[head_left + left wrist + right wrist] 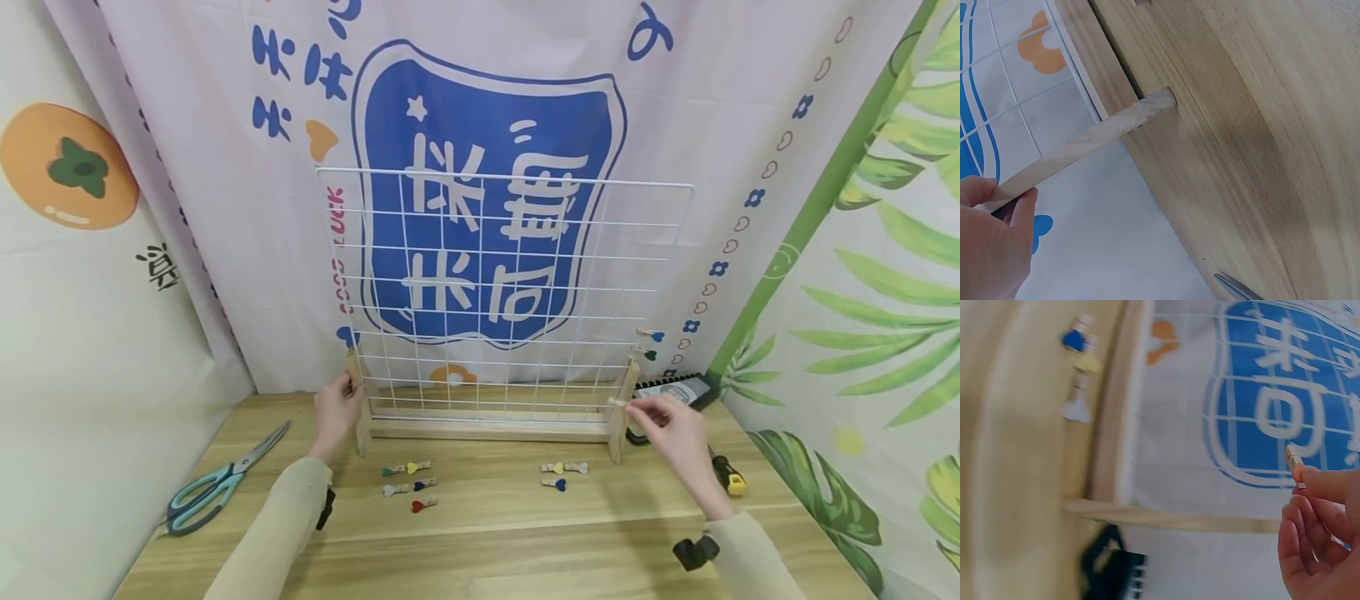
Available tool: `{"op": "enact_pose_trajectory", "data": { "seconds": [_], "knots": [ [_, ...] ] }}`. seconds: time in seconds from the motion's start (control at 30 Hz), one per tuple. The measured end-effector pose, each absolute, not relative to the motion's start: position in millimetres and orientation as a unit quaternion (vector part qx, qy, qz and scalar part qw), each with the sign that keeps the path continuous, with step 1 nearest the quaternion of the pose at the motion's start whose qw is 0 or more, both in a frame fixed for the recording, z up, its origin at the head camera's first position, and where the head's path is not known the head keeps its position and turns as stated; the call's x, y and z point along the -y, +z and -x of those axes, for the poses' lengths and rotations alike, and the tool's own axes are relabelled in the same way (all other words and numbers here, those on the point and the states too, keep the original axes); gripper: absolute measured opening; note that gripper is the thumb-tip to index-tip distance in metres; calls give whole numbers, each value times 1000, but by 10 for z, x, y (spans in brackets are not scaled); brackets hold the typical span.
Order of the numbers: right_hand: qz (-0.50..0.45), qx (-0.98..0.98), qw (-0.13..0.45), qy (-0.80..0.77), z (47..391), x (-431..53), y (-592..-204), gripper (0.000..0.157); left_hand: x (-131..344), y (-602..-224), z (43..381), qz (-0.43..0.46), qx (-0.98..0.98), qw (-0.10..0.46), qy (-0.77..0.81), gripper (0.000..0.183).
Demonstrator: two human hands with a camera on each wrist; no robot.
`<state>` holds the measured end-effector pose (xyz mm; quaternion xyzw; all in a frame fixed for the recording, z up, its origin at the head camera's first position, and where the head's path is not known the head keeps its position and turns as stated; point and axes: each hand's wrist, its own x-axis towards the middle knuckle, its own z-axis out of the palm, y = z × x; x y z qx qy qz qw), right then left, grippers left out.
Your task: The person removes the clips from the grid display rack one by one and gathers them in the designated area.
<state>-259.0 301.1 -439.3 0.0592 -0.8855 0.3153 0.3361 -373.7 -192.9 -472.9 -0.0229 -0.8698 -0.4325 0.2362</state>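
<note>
A white wire grid (pixel 502 176) stands upright in a wooden base (pixel 487 430). My left hand (pixel 337 414) grips the base's left post (pixel 1085 144) between thumb and fingers. Near the right post, my right hand (pixel 670 429) pinches a small wooden clothespin (pixel 1293 464), its tip pointing at the grid; whether it touches a wire I cannot tell. Two clothespins, one with a blue heart (pixel 656 336) and one with a green heart (pixel 649 356), hang at the grid's right edge. Several heart clothespins lie before the base: a left group with a red one (pixel 423 505), and a right group with a blue one (pixel 554 484).
Scissors with teal handles (pixel 202 498) lie at the table's left. Behind my right hand are a black spiral notebook (pixel 678 390) and a yellow-and-black tool (pixel 729 477). A printed cloth (pixel 225 250) hangs close behind the grid.
</note>
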Motion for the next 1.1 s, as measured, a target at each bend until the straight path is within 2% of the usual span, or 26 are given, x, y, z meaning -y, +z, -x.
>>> {"op": "enact_pose_trajectory", "data": {
  "seconds": [0.33,0.43,0.8,1.1],
  "knots": [
    [-40,930,161,328,2505,-2816,-5080,7,1923,-4704,3717,22,870,234,-433,11],
    [-43,935,130,327,2507,-2780,-5190,8,1921,-4697,3714,21,870,230,-435,13],
    [-72,943,102,310,2553,-2712,-5314,7,1921,-4712,3712,20,871,232,-432,14],
    [-110,943,108,296,2588,-2726,-5358,9,1925,-4728,3742,21,867,234,-439,14]
  ]
}}
